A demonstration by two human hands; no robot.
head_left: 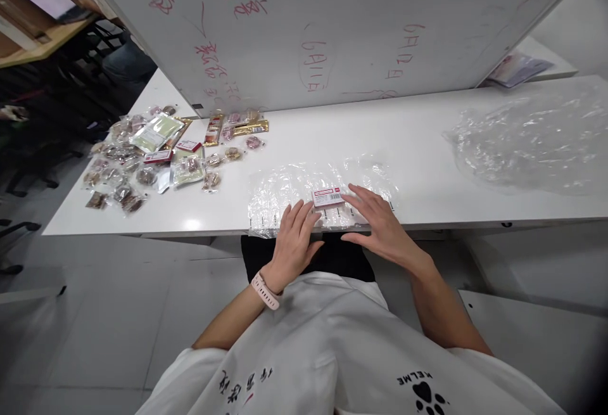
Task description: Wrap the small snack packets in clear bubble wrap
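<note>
A small white and red box (pixel 327 197) with a barcode lies on a flat sheet of clear bubble wrap (pixel 278 187) at the table's front edge. My left hand (pixel 295 241) is at the near left of the box, fingers stretched out over the wrap. On the other side, my right hand (pixel 377 222) is spread, its fingertips close to the box's right end. Whether those fingertips touch the box I cannot tell. Neither hand grips anything.
Several small wrapped packets (pixel 126 196) and sachets (pixel 158 133) are heaped on the white table (pixel 418 149) at the left. A big crumpled clear plastic sheet (pixel 536 139) covers the right end. Behind stands a whiteboard (pixel 351 28) with red writing.
</note>
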